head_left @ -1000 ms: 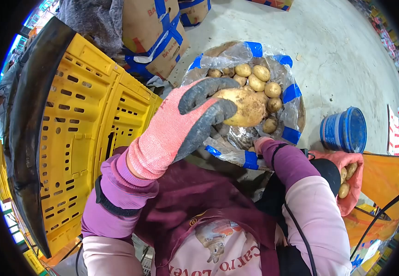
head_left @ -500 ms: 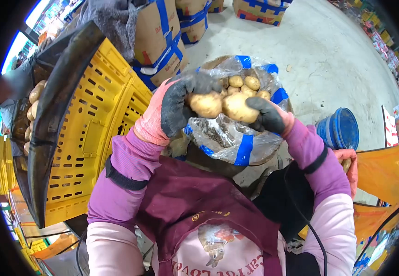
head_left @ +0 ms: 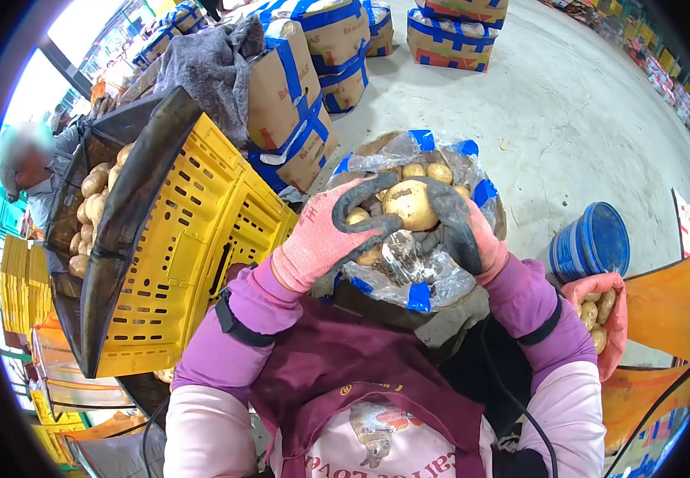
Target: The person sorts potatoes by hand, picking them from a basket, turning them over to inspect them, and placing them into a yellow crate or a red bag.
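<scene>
A large pale potato (head_left: 410,205) is between my two hands above an open carton. My left hand (head_left: 337,231), in a pink and black glove, curves its thumb and fingers against the potato's left side. My right hand (head_left: 460,227), gloved alike, wraps the right side; some of its fingers are hidden behind the potato. Below, the round-looking carton (head_left: 460,301) has a clear plastic liner (head_left: 448,275) fixed with blue tape. Smaller potatoes (head_left: 439,173) lie inside it, partly covered by my hands.
At left stands a tilted yellow crate (head_left: 170,279), beside a dark-edged bin of potatoes (head_left: 94,183). Taped cartons (head_left: 285,95) are stacked behind. On the right are a blue bucket (head_left: 592,243) and a pink sack (head_left: 615,342) with potatoes. Another person (head_left: 42,191) is at far left.
Earlier each hand held a potato; now one potato is between both hands. The left hand has turned, showing its pink back. The view has shifted, revealing more of the pink sack.
</scene>
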